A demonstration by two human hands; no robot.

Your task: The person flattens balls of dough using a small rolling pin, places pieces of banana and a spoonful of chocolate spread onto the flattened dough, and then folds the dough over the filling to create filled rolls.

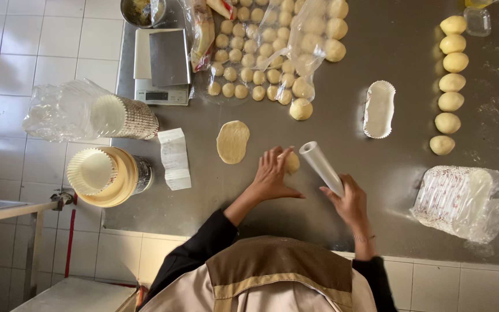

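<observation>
Seven dough balls (450,82) in a column, one scale (162,66).

On the steel desk (376,52), the left hand (272,173) presses a small dough ball (291,163) under its fingers (281,157). The right hand (350,202) grips a pale rolling pin (320,166), tilted just beside the ball. A flattened oval of dough (233,141) lies near.

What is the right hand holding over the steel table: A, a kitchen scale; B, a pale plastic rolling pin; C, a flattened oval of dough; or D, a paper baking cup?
B: the right hand grips the lower end of a pale rolling pin that angles up and away from it, while the left hand presses on a small dough ball beside it.
</observation>
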